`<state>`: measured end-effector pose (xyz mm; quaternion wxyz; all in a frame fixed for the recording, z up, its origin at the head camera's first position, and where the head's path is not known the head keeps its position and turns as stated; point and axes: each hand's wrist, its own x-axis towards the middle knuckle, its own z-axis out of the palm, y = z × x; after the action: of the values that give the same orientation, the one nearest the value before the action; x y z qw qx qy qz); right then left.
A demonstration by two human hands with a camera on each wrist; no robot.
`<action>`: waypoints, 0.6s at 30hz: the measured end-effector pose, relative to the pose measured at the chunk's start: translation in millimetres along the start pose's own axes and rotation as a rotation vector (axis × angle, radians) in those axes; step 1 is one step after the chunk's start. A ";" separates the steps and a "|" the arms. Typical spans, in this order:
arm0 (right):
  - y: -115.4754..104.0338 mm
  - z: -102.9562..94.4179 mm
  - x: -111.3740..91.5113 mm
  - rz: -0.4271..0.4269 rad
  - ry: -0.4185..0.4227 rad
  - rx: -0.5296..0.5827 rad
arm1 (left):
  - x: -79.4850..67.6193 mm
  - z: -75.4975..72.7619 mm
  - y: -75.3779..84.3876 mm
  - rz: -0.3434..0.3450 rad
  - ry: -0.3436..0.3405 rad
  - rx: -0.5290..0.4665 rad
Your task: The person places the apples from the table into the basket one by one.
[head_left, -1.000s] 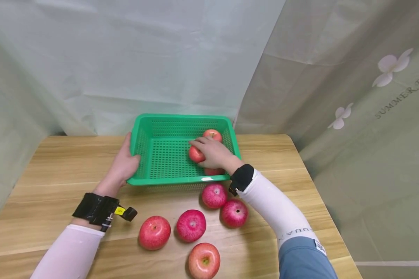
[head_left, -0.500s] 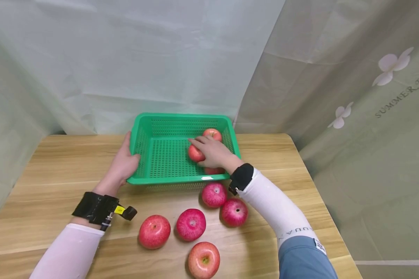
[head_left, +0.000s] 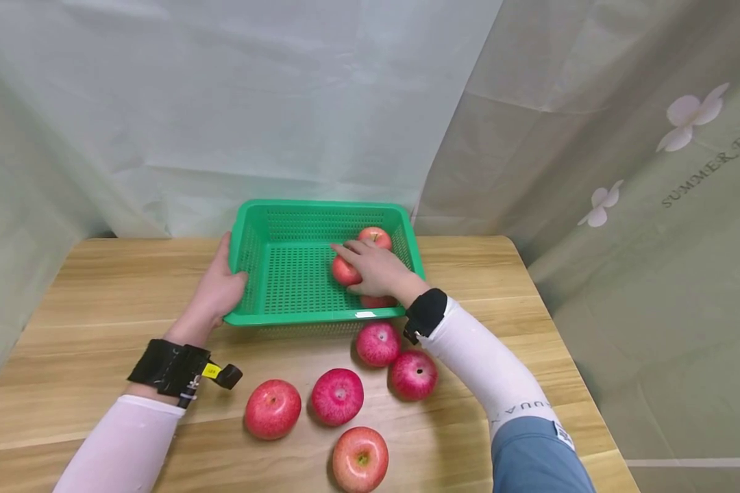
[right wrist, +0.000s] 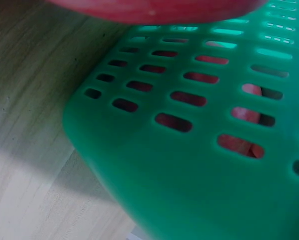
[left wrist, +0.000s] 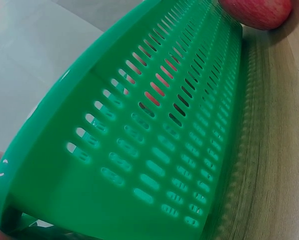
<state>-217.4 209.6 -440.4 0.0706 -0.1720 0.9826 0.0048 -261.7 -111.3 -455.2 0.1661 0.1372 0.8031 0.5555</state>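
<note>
A green plastic basket point(head_left: 302, 320) with slotted walls stands near the back of the table. My left hand point(head_left: 220, 287) grips its left side, thumb over the rim and fingers out of sight behind the wall. Inside the basket, at its right end, my right hand point(head_left: 379, 270) holds a red apple point(head_left: 344, 272), fingers over the top and thumb on the near side. Two more apples lie there: one apple point(head_left: 376, 237) behind the hand, another apple point(head_left: 377, 302) partly hidden below it. In the right wrist view, fingers point(right wrist: 245, 114) and red fruit show through the basket's slots.
In front of the basket several apples lie on the wooden table point(head_left: 99, 294): a dark red apple point(head_left: 379, 344) near its wall, another point(head_left: 414, 375) beside that, and others point(head_left: 338, 397) towards the front. A pale curtain point(head_left: 234, 103) hangs behind the table.
</note>
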 end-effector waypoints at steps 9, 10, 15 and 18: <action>-0.5 -1.1 -0.6 -0.007 -0.004 -0.002 | 0.0 -0.6 -0.2 0.003 -0.003 -0.011; -0.5 -1.5 -0.9 -0.008 -0.009 -0.003 | -0.1 -0.6 -0.2 0.004 -0.003 -0.014; 0.2 -2.7 -3.3 -0.016 -0.026 0.008 | 0.1 -0.5 -0.3 0.006 0.000 -0.017; 0.0 -4.3 -5.2 -0.021 -0.030 0.035 | -0.2 -0.3 -0.4 0.004 0.002 -0.013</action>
<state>-213.2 211.2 -435.4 0.0882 -0.1811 0.9794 -0.0106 -261.7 -111.8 -455.5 0.1651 0.1371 0.7994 0.5612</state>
